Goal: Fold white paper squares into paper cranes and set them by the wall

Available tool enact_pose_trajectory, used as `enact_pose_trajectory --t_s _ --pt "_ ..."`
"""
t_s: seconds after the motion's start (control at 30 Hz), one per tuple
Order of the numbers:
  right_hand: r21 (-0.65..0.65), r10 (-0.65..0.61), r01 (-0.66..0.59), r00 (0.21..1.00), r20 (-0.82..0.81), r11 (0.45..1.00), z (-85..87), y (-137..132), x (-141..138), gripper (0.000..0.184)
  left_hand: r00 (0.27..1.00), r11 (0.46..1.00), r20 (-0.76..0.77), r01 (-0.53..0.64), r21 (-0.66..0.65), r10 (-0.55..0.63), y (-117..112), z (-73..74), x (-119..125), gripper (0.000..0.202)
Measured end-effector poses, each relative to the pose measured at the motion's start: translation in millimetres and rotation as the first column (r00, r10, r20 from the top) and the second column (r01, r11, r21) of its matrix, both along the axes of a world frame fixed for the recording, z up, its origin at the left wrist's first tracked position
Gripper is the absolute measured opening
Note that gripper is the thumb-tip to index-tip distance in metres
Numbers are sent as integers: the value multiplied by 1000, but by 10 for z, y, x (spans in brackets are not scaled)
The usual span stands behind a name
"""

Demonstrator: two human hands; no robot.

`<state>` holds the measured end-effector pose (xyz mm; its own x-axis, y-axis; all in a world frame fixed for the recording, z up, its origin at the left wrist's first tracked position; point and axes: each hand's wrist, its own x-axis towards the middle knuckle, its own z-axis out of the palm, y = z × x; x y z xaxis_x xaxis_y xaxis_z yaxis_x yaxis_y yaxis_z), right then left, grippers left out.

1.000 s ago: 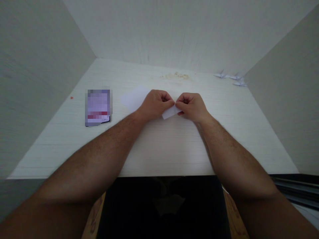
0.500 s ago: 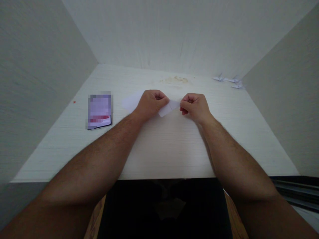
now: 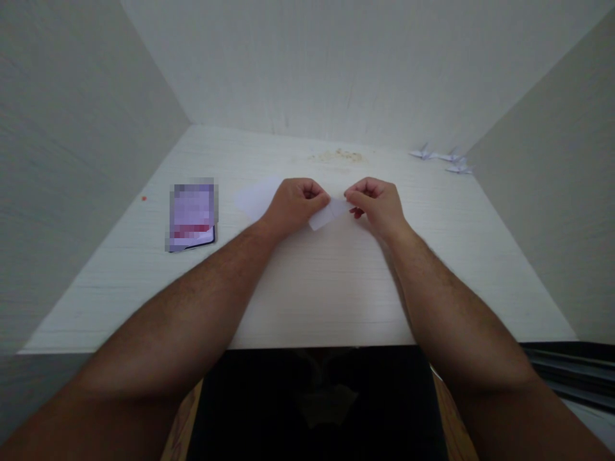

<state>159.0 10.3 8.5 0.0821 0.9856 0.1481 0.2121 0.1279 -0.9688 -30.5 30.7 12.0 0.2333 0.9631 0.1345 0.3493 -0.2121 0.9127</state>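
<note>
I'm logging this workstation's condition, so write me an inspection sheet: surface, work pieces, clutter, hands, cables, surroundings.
Surface: pale table, brownish marks toward the back.
Work pieces: small white paper between the hands; larger white sheet partly hidden by the left hand.
Clutter: device with pixelated screen, left; orange-red speck; folded white paper shapes, back right.
Hands: left pinches the small paper; right hand at its other end, grip unclear.
Cables: nothing seen.
Surroundings: pale back wall and side walls.

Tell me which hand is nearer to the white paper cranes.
Right. The right hand is in front and left of the paper cranes; the left hand, pinching folded paper, is farther left.
</note>
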Motion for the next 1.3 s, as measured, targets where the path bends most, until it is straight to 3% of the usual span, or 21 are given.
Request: enact_pose_trajectory --t_s 0.13,0.4,0.87,1.3 --pt "27 2 -6 988 151 1000 -29 -11 -21 8 1000 999 20 18 34 -19 -10 -28 25 17" --pt "42 -10 5 992 127 999 -17 -40 -66 12 998 1000 50 28 2 -28 -60 -12 46 14" --pt "73 26 -49 958 285 996 -77 -76 -85 11 996 1000 87 5 -14 -4 -62 -20 58 15" --pt "191 -144 97 958 248 977 -54 -120 -141 14 999 999 17 -33 30 32 -34 -52 60 14"
